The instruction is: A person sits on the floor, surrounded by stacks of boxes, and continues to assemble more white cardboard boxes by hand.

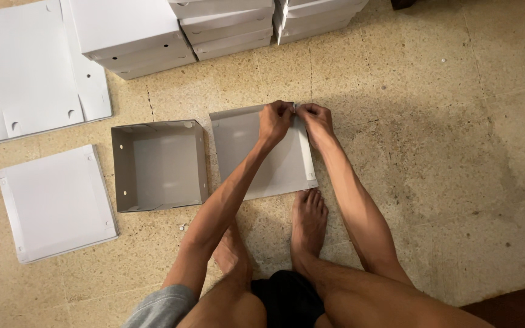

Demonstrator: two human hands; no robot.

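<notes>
Grey cardboard box (262,155) lies on the floor (432,152), its far corner pinched by the left hand (274,119) and right hand (315,119).

Half-folded grey cardboard box lid (262,152) on the tiled floor

It is a flat, pale grey sheet of card, roughly square, lying open-face up on the speckled beige floor just in front of the person's bare feet. Its right edge is folded up into a low wall that runs from the near corner to the far one; the far edge also stands up slightly, while the left and near edges look flat. Its far right corner is being pinched where the two raised edges meet, left hand (274,119) and right hand (315,118) touching there. The lid sits slightly skewed.
</notes>
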